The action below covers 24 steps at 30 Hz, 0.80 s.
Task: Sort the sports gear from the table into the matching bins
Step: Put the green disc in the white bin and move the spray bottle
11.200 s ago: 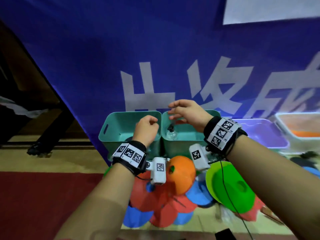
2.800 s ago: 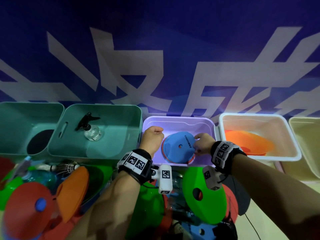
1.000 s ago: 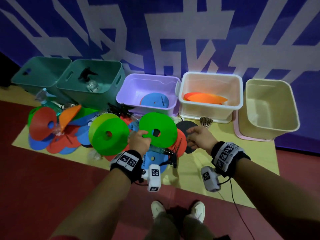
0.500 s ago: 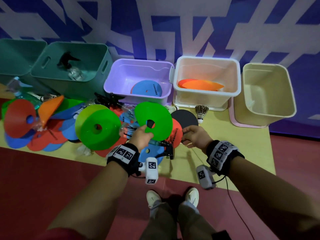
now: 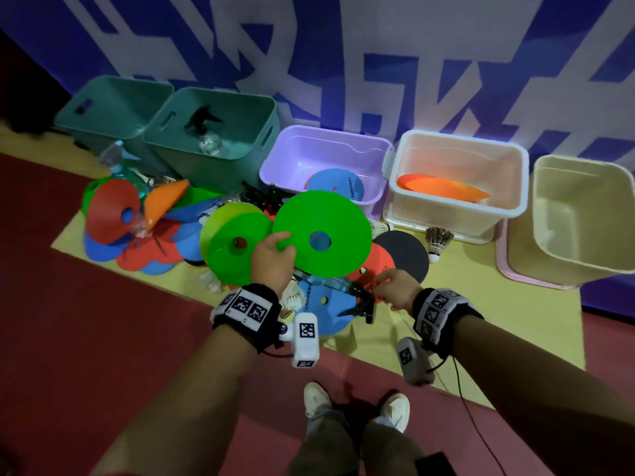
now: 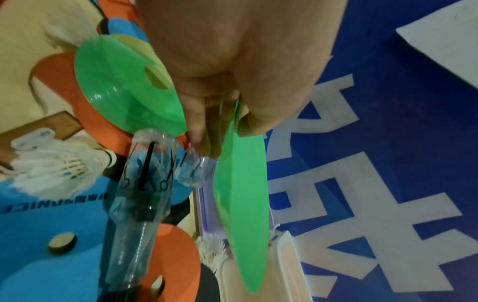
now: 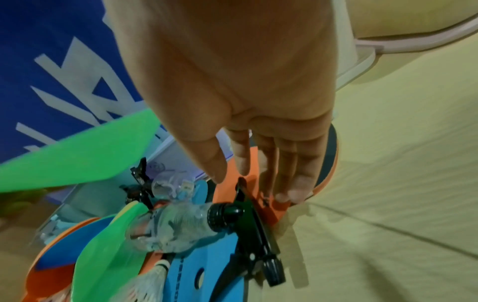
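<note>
The left hand point(image 5: 273, 261) had lifted a green disc cone point(image 5: 321, 240) higher off the surface pile since a moment before, pinching its rim; the beige bin point(image 5: 584, 214) perhaps awaited it. The right hand point(image 5: 395, 292), fingers loosely extended, rested on a red disc point(image 5: 379, 261), seemingly holding nothing.

blue fabric backdrop with large white characters point(image 5: 343, 63) hangs behind everything; dark red carpet floor point(image 5: 86, 338) in front; person's white sneakers point(image 5: 318, 398) and grey trouser legs point(image 5: 330, 441) at bottom; thin black cable point(image 5: 481, 438) trails across the carpet at right
</note>
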Available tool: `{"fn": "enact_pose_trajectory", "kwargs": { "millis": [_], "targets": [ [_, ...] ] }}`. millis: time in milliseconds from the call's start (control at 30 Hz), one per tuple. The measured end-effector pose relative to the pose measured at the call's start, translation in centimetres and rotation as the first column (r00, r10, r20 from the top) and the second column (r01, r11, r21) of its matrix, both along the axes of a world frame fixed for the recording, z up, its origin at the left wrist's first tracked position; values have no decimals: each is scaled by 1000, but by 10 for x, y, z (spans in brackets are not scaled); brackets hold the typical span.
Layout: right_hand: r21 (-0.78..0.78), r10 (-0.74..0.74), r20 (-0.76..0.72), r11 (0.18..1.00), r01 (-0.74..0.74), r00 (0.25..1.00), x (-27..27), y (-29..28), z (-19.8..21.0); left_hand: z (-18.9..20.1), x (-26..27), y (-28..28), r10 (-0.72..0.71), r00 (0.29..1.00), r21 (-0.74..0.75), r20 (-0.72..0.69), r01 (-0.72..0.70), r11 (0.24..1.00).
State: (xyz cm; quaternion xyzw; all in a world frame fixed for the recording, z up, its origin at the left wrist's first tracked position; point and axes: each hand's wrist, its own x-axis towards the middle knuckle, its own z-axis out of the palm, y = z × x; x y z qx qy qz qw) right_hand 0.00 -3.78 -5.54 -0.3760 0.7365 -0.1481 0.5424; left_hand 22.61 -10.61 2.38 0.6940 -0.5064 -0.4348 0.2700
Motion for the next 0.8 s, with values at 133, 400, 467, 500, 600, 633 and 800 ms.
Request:
{"fn": "enact_pose_trajectory", "kwargs": {
  "millis": [133, 400, 467, 500, 600, 633, 800],
  "targets": [
    [41, 48, -34, 998, -46, 998, 17, -2, -8, 6, 24, 7, 140, 989, -13, -38, -140, 990],
    [120, 17, -48, 993, -11, 999, 31, -7, -22, 3, 50, 28, 255, 958, -5, -128, -258, 966],
    [128, -1, -30, 992, 5, 1000, 31, -8, -24, 1, 53, 31, 277, 947, 0, -163, -280, 960],
    [133, -6, -22, 991, 8, 1000, 31, -8, -25, 0, 54, 33, 283, 944, 0, -171, -287, 958],
    [109, -88, 1, 990, 88, 996, 31, -9, -26, -1, 59, 36, 299, 938, -22, -175, -307, 951],
    [95, -143, 31, 986, 139, 989, 31, -9, -27, -1, 61, 36, 306, 936, -26, -177, -315, 949],
    [220, -455, 296, 888, 404, 840, 30, -22, -15, 2, 66, 34, 316, 934, -17, -167, -324, 946]
  ]
}}
